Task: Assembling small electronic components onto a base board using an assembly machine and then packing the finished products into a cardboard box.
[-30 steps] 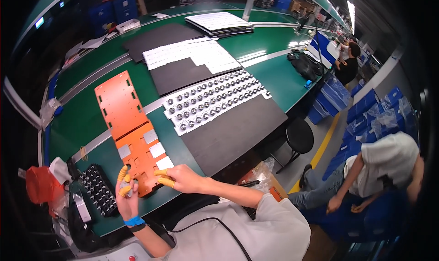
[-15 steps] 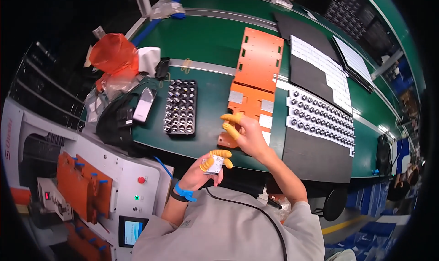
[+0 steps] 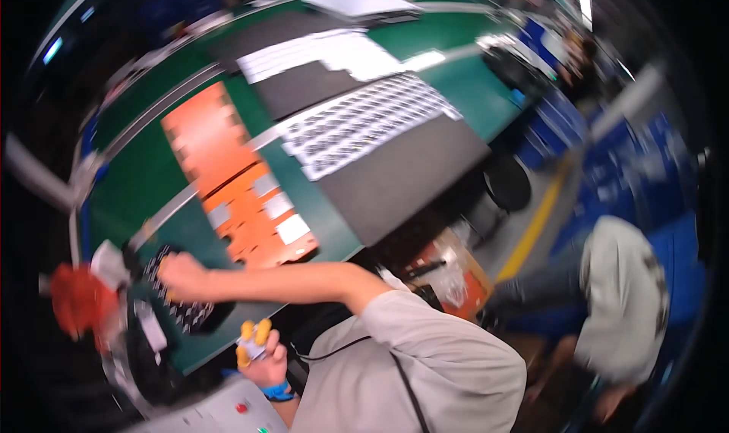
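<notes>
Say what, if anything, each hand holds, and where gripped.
Left hand: a small whitish plate, apparently by its edges. Right hand, over the black tray: blurred, so can't tell if it holds anything.

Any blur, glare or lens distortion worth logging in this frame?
Head view: motion blur smears the right hand and the rows of dark parts; head view: glare whitens patches of the green bench; head view: fisheye bowing toward the rim, black corners.
</notes>
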Demonstrator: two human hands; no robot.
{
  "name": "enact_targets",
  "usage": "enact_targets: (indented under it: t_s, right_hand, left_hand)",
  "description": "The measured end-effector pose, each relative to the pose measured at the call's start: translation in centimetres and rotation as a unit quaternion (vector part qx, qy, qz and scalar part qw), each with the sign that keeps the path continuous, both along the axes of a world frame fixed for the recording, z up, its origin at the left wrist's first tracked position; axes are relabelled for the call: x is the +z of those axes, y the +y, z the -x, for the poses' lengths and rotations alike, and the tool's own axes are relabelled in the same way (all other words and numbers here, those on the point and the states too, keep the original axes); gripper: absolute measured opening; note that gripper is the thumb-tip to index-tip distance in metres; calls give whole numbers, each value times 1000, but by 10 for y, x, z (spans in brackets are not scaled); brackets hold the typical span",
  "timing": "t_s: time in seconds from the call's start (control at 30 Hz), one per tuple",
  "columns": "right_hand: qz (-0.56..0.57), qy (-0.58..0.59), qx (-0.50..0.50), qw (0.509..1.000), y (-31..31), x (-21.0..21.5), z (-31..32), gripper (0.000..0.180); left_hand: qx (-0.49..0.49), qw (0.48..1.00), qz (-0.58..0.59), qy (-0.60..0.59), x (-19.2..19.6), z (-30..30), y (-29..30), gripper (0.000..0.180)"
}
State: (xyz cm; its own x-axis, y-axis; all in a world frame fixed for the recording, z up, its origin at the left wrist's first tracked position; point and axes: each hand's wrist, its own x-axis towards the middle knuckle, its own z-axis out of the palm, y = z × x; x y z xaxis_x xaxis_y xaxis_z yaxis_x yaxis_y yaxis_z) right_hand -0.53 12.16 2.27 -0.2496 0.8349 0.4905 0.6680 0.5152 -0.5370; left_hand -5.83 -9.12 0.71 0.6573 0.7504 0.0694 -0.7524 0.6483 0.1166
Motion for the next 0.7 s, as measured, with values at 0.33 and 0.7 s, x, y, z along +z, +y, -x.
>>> enact_targets:
  t_s: [0.33,0.7]
  right_hand:
    - [-8,50,-67,996,-6,-3,-7,26]
    - [-44,339,-72,937,-56,34,-106,32]
  left_hand:
    - [-117,992,11,38,32,-19,4,39]
    - [-148,972,-146,111,5,-42,41,61]
